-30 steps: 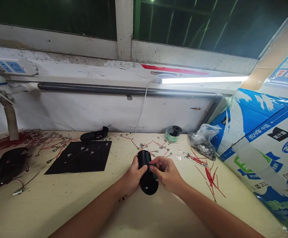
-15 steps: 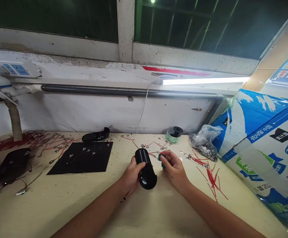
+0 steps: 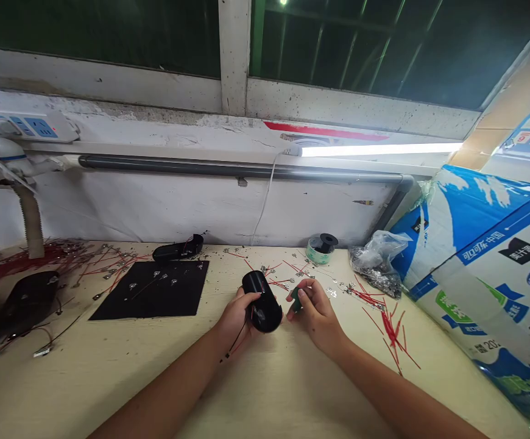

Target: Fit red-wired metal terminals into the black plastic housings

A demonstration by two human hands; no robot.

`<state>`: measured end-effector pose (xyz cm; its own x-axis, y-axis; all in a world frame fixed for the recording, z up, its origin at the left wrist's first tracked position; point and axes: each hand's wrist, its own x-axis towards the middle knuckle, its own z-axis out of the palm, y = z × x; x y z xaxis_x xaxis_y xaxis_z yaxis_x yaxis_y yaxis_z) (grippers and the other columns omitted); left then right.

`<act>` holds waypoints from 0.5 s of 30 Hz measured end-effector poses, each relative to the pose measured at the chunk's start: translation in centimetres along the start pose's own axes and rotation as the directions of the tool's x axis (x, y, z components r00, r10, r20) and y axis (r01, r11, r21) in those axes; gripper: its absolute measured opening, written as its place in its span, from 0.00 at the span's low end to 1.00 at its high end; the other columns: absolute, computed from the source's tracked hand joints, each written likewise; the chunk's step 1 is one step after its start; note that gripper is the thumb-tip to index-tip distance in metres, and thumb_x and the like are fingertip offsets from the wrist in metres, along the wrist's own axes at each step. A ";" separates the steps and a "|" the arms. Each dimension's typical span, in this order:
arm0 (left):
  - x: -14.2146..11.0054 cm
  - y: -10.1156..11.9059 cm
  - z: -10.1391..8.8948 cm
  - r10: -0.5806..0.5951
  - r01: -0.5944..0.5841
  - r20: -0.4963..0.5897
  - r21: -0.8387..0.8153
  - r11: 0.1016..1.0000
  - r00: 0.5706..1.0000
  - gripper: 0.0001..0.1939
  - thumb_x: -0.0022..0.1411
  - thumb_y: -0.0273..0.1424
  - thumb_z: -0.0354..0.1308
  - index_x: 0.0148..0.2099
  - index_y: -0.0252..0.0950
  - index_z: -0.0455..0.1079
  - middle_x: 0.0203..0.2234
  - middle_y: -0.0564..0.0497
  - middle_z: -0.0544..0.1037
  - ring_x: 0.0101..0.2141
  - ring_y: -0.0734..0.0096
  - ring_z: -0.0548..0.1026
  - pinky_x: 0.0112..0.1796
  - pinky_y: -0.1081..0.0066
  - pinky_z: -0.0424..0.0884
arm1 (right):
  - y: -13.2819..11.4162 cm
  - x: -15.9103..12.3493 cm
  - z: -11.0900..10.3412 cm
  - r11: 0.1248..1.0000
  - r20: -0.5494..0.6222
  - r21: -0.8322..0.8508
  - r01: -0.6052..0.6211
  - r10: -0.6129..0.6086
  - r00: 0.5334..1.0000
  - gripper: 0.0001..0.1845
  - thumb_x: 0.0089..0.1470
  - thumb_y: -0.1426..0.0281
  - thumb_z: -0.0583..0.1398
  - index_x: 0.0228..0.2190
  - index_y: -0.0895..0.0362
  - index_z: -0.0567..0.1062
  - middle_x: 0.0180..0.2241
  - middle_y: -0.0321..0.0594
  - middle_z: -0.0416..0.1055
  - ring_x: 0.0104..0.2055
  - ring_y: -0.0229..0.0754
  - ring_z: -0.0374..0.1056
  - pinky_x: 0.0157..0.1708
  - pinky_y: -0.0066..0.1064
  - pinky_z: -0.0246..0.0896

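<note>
Closed around a glossy black plastic housing (image 3: 265, 308) is my left hand (image 3: 237, 317), its thumb lying across the top. The housing is long with rounded ends and is tilted. A thin wire with a small dark connector (image 3: 227, 355) hangs below that hand. To the right, my right hand (image 3: 315, 314) pinches a small green piece (image 3: 296, 300) that looks like a circuit board; fingers cover part of it. A narrow gap separates the green piece from the housing. Red wires with small metal tabs (image 3: 283, 284) lie on the table beyond both hands.
A black mat (image 3: 155, 299) with metal tabs lies left, a similar black housing (image 3: 178, 249) behind it. Further back are a spool (image 3: 326, 242), tape roll (image 3: 317, 255) and plastic bag of metal parts (image 3: 377, 262). Red wires (image 3: 390, 329) and a large blue-white box (image 3: 484, 256) occupy the right.
My left hand has tipped the black housing, so it looks shorter, and shifted it slightly left. My right hand has turned the green piece a little in its fingers.
</note>
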<state>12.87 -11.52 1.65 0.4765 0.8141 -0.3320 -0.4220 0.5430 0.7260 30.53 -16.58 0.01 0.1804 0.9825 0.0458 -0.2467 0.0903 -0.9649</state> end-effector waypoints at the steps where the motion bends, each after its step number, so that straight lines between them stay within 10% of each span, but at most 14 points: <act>1: 0.1 -0.1 -0.1 -0.009 0.009 -0.009 0.000 1.000 1.000 0.20 0.59 0.28 0.59 0.53 0.36 0.60 0.39 0.44 0.78 0.36 0.60 0.80 0.43 0.56 0.76 | 0.0 0.0 0.0 1.000 -0.004 0.000 0.003 -0.003 1.000 0.23 0.55 0.50 0.65 0.40 0.51 0.63 0.33 0.34 0.70 0.26 0.37 0.69 0.28 0.31 0.64; 15: 0.3 -0.1 0.0 -0.021 0.018 -0.066 -0.048 0.999 0.998 0.16 0.60 0.24 0.57 0.50 0.37 0.62 0.33 0.49 0.76 0.32 0.68 0.78 0.37 0.68 0.76 | 0.9 0.2 -0.6 0.996 0.021 -0.084 0.022 -0.021 1.000 0.23 0.57 0.49 0.62 0.44 0.52 0.76 0.35 0.38 0.68 0.27 0.36 0.67 0.29 0.32 0.62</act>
<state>13.07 -11.37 1.51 0.4331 0.8145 -0.3860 -0.4503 0.5665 0.6901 30.94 -16.38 -1.04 0.1658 0.9836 0.0710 -0.1620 0.0982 -0.9819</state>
